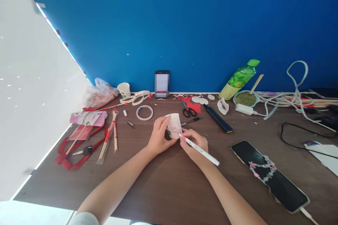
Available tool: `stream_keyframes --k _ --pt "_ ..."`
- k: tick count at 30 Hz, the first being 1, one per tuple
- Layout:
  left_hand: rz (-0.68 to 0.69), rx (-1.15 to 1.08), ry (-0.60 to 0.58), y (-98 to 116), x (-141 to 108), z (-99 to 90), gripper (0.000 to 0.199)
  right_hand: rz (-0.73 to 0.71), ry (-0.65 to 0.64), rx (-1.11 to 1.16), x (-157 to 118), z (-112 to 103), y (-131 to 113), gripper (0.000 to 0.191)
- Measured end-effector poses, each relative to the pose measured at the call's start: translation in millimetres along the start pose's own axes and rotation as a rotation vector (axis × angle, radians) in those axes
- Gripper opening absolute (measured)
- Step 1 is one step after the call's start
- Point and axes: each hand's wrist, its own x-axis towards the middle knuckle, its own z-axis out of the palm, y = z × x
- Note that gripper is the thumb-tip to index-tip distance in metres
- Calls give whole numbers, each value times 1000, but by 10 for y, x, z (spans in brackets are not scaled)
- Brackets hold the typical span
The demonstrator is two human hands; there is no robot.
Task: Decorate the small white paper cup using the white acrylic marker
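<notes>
Near the middle of the table, my left hand (159, 136) is wrapped round the left side of a paper cup (174, 126), which leans slightly and carries pink line drawing and a green mark. My right hand (195, 145) grips a white marker (202, 152) near its pink tip, and the tip meets the lower right of the cup's wall. Just behind the cup lie a black pen (192, 121) and dark-handled scissors (188, 111) beside red paper (195, 107). A small white cap (125, 113) rests further left.
A phone (162, 84) stands against the blue wall. Tape (144, 113), wrapped chopsticks (107, 136) and red ribbon (76, 163) lie left. On the right are a dark cutter (218, 119), a tilted bottle (239, 80), a bowl (245, 99), cables and a large phone (285, 186).
</notes>
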Motion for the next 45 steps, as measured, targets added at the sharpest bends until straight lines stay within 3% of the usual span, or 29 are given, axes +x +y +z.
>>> stream_keyframes --k 10,21,45 --pt "-13 -10 -4 8 -3 2 87 68 5 40 39 -15 -62 6" --pt "-69 -13 -52 1 -22 -13 88 -90 -48 -65 49 -16 -116 10" --pt "-85 -28 -52 18 -11 -10 88 -49 -63 -39 35 -22 -78 11"
